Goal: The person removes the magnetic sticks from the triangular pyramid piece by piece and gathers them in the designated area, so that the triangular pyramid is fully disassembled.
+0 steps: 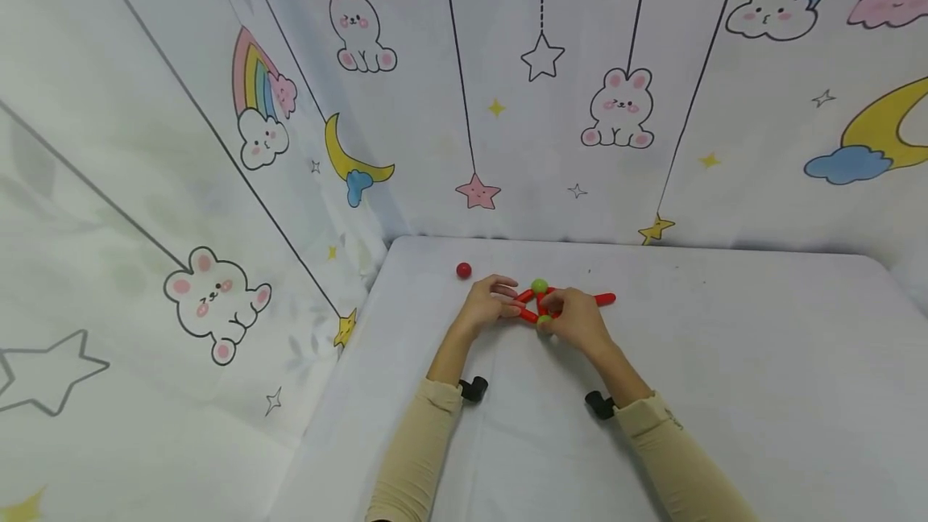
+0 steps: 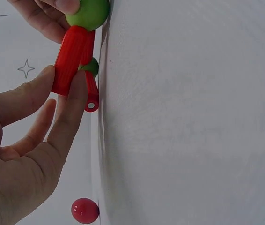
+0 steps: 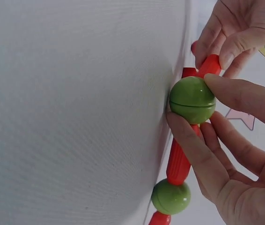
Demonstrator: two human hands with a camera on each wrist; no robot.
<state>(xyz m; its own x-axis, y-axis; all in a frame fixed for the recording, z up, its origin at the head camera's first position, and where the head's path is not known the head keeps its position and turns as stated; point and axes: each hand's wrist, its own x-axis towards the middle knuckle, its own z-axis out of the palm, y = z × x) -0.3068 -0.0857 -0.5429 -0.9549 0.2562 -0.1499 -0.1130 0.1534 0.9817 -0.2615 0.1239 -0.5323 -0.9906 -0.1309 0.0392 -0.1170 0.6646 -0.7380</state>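
Set of red rods and balls, laid out on a white worktop (image 1: 725, 385), listed left to right from where I stand. Item: one red ball (image 1: 464, 271), loose, apart from the joined pieces. Item: left hand (image 1: 487, 304), grip narrowed to a rod's thickness, thumb and fingertips pinching the held rod (image 2: 69, 58), which is red and tilted, one end against the near green ball. Item: second rod (image 1: 525, 295), red, running from the far green ball (image 1: 540, 285), its loose end near the left hand. Item: cross rod (image 1: 540, 303), red, between far and near balls. Item: near green ball (image 3: 192, 100), between the two hands. Item: right hand (image 1: 577, 319), grip spread to the ball's width, thumb and a fingertip on opposite sides of it. Item: third green ball (image 3: 171, 196), linked to the near ball by the linking rod (image 3: 178, 161). Item: right-hand rod (image 1: 605, 299), red, lying past the right hand. Handling note, my judgement: the step looks like seating the held rod on the near ball; keep the ball steady, bring the rod in straight along its length, and avoid twisting, lest neighbouring joints part.
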